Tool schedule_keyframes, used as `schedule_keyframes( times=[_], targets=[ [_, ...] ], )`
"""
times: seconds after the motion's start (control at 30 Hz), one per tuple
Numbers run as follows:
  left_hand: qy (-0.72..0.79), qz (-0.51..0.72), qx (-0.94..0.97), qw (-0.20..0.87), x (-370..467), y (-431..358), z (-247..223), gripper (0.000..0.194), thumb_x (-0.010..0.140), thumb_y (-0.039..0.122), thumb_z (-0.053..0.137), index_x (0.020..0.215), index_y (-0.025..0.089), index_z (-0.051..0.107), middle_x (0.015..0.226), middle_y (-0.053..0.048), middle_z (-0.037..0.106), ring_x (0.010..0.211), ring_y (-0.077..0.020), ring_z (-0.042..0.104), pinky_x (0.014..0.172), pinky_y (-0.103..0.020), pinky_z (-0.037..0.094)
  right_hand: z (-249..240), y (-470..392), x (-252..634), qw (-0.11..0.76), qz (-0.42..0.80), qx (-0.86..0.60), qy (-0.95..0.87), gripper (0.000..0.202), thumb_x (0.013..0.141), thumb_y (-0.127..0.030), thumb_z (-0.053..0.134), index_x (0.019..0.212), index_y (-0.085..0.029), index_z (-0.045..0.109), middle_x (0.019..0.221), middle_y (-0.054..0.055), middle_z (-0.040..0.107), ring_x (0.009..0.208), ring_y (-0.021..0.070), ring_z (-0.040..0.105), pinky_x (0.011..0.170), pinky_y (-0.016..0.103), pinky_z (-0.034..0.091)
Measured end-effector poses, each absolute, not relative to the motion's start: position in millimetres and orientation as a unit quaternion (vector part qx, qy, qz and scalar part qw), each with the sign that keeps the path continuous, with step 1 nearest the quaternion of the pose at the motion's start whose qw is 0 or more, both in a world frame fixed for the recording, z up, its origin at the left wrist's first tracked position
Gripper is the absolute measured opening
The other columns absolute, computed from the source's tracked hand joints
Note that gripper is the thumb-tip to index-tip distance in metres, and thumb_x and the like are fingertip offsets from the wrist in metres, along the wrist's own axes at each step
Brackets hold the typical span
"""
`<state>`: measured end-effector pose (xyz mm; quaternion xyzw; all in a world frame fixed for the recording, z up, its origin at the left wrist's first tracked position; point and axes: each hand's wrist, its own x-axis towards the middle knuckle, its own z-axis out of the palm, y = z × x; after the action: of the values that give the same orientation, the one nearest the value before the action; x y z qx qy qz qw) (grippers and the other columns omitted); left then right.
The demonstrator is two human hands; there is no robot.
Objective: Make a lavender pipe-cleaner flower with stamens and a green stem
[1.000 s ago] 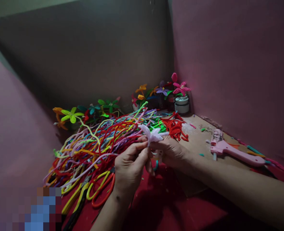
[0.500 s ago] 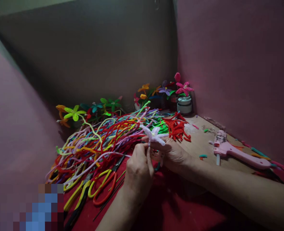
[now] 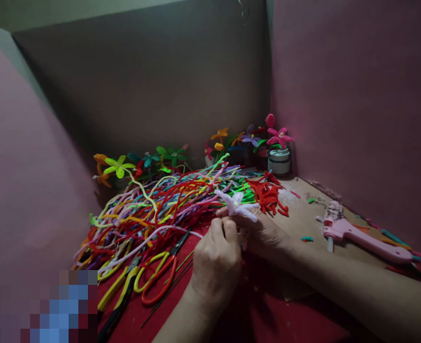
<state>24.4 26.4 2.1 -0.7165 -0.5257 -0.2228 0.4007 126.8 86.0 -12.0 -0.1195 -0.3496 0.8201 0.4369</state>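
Observation:
A pale lilac pipe cleaner flower point(image 3: 236, 206) with pointed petals and a small yellowish centre is held up over the red cloth. My right hand point(image 3: 267, 232) is closed around its underside from the right, the fingers partly behind the petals. Just below the flower, my left hand point(image 3: 215, 259) is closed with curled fingers at its base. The stem and the fingertips there are mostly hidden. Behind the flower lies a big heap of coloured pipe cleaners point(image 3: 182, 190).
Scissors point(image 3: 160, 281) with red and yellow handles and yellow-black pliers point(image 3: 119, 295) lie left on the red cloth point(image 3: 267, 314). A pink glue gun point(image 3: 367, 238) lies right. Red pipe cleaner pieces point(image 3: 267, 196), a lidded jar point(image 3: 279, 162) and several finished flowers point(image 3: 117, 166) stand further back.
My left hand has turned, its fingers now more curled beneath the flower, and the thumb no longer shows. The whole view has shifted slightly, so everything appears further right.

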Motion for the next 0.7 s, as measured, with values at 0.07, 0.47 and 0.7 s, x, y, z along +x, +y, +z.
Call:
schedule_keyframes(
  times=[0.07, 0.47, 0.7],
  targets=[
    [-0.529, -0.217, -0.713, 0.405, 24.6, 26.6, 2.2, 0.006, 0.082, 0.009, 0.043, 0.083, 0.014, 0.046, 0.063, -0.002, 0.051, 0.044, -0.0131, 0.047, 0.041, -0.025, 0.032, -14.2, 86.4, 126.8, 0.438, 0.819, -0.116, -0.351, 0.022, 0.057, -0.024, 0.075, 0.075, -0.014, 0.07, 0.061, 0.0, 0.059, 0.057, 0.0083, 0.05, 0.054, 0.02, 0.038],
    [-0.538, -0.194, -0.71, 0.41, 25.1, 25.2, 0.1, 0.009, 0.083, 0.011, 0.041, 0.086, 0.013, 0.05, 0.065, -0.003, 0.052, 0.044, -0.0134, 0.049, 0.041, -0.025, 0.033, -20.3, 88.9, 124.2, 0.445, 0.814, -0.133, -0.348, 0.023, 0.06, -0.022, 0.073, 0.08, -0.014, 0.069, 0.063, 0.0, 0.058, 0.055, 0.0083, 0.047, 0.058, 0.023, 0.039],
    [-0.536, -0.213, -0.716, 0.394, 20.5, 29.8, -3.5, 0.006, 0.082, 0.013, 0.044, 0.083, 0.014, 0.05, 0.063, -0.002, 0.051, 0.043, -0.0133, 0.049, 0.039, -0.025, 0.032, -19.0, 89.9, 123.6, 0.437, 0.825, -0.162, -0.32, 0.02, 0.058, -0.02, 0.077, 0.075, -0.013, 0.068, 0.065, -0.001, 0.059, 0.058, 0.0072, 0.05, 0.057, 0.021, 0.037]
  ],
)
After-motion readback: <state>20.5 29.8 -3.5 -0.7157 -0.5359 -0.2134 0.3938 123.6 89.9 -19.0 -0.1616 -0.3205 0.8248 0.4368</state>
